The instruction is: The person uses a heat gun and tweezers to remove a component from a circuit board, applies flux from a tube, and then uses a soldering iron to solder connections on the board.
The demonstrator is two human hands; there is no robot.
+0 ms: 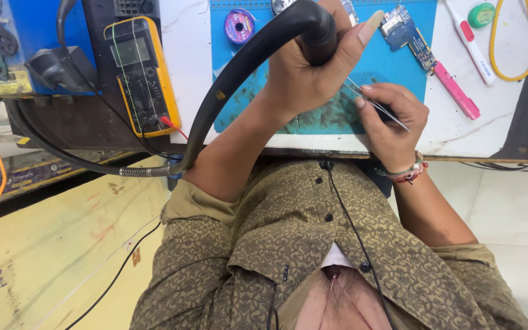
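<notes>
Between your two hands, in the head view, the work sits over the blue mat [398, 70] at the near edge of the white bench [184, 55]; your left hand [310, 70] is wrapped tight around the black wand [320, 33], probably a hot-air tool, thumb stretched along its side, which looks like a way to steady the nozzle end, itself hidden behind your fingers; its thick hose [227, 79] arcs back over your left forearm and off the bench edge, so its weight hangs clear of the mat; your right hand [392, 122] is pinched on thin metal tweezers [377, 104], heel resting on the bench for support, the tips angled in toward your left hand; the two hands are close together, almost touching, and whatever the tweezers point at is covered by your left hand, so I cannot tell what it is; just beyond your right hand lie a small circuit board [406, 32] and a pink tool [456, 91], kept within easy reach; further out to the right is a yellow cable loop [511, 46]; well out from your left hand a yellow multimeter [142, 73] lies face up, its leads trailing toward you, readable from where you sit.
</notes>
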